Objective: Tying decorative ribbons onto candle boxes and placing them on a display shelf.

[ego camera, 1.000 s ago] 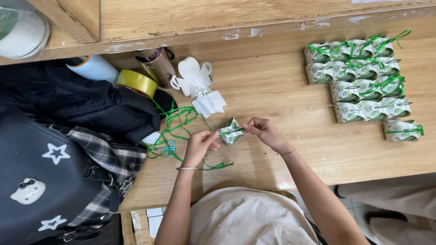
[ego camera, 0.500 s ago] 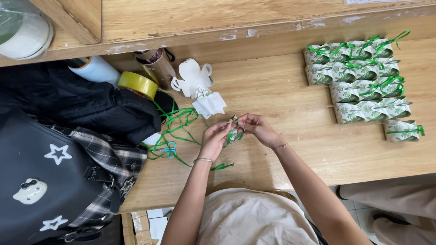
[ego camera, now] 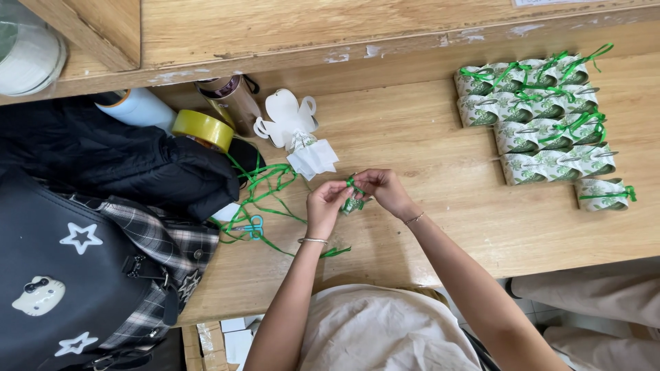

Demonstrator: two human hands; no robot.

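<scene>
My left hand [ego camera: 323,205] and my right hand [ego camera: 383,189] meet over the wooden table [ego camera: 426,227], both pinching a small green-and-white patterned gift box [ego camera: 353,204]. A green ribbon [ego camera: 353,183] loops on top of the box between my fingertips, and its loose end trails down past my left wrist. Flat white box blanks [ego camera: 292,127] lie just beyond my hands. A tangle of green ribbon [ego camera: 265,182] sits to the left, with small blue scissors [ego camera: 253,225] beside it.
Several finished ribboned boxes [ego camera: 543,130] stand in rows at the right. A yellow tape roll [ego camera: 203,129], a cylinder [ego camera: 230,103], a black jacket [ego camera: 117,161] and a black star-marked bag [ego camera: 69,275] crowd the left. A wooden ledge [ego camera: 344,41] runs along the back.
My hands have drawn closer together and the box has turned from lying flat to end-on between my fingers; the ribbon now loops over its top.
</scene>
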